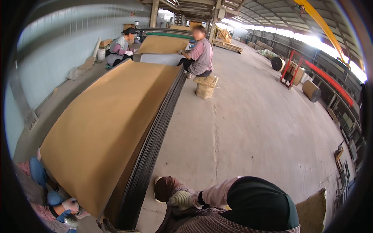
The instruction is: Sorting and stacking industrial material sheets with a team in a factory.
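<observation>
A large tan sheet [105,105], apparently paper or board, lies slanted over a long stack of dark sheets [153,155], its right edge raised above them. At the bottom edge, my left hand [107,225], in a dark glove, is closed at the sheet's near corner; its fingertips are partly hidden. Right of the stack is my right hand [167,188], in a brown glove with a striped ribbed cuff, off the sheet. Its fingers are not clear. A co-worker's gloved hand [70,204] is at the sheet's left near edge.
Two co-workers sit at the far end, one on a wrapped block [206,86], beside another tan sheet [163,44]. A pale wall [54,50] runs along the left. Large rolls [311,91] and a red hand truck [291,70] stand far right on the concrete floor [248,128].
</observation>
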Action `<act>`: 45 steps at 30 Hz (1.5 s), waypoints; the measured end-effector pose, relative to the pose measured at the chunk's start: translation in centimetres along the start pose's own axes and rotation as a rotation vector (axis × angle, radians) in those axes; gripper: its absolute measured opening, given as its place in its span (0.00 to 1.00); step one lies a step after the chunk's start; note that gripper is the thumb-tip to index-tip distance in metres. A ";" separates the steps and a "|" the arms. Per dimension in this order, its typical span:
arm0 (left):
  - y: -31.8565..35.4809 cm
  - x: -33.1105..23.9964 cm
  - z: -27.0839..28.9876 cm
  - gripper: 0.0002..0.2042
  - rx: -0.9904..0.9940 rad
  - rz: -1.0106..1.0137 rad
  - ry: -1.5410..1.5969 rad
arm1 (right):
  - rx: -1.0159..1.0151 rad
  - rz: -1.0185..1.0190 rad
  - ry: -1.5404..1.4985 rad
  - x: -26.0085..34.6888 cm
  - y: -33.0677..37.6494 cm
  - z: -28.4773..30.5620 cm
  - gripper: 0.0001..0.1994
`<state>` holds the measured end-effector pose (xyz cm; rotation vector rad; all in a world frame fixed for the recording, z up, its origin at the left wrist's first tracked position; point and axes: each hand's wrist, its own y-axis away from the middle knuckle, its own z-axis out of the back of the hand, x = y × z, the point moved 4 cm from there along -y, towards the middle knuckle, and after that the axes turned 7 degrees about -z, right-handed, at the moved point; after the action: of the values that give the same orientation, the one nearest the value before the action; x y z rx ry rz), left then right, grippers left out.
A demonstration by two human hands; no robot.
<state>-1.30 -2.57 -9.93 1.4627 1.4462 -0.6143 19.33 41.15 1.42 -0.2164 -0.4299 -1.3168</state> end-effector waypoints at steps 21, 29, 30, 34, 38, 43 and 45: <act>2.1 -0.4 -0.2 0.29 -0.306 0.134 -0.916 | 0.034 -0.027 0.037 -0.6 0.6 1.0 0.19; 0.8 2.1 3.1 0.26 -0.300 0.031 -0.985 | 0.069 -0.057 0.052 1.1 0.1 1.5 0.19; 1.2 2.0 2.4 0.26 -0.287 0.027 -0.961 | 0.080 -0.077 0.065 1.5 0.3 2.5 0.18; 2.3 2.2 0.7 0.26 -0.242 0.000 -0.852 | 0.070 -0.050 0.073 1.1 0.4 1.7 0.19; 3.4 2.7 -0.4 0.25 -0.202 -0.016 -0.732 | 0.091 -0.040 0.095 0.6 0.4 0.7 0.19; 5.0 4.2 -2.4 0.25 -0.154 -0.004 -0.576 | 0.129 -0.048 0.081 0.6 0.6 1.6 0.21; 5.6 4.9 -3.3 0.25 -0.142 0.002 -0.518 | 0.224 -0.120 0.110 1.4 0.6 2.8 0.23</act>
<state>4.01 3.47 -11.25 1.0889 1.0567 -0.8028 19.68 41.15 4.58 0.0695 -0.4983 -1.3783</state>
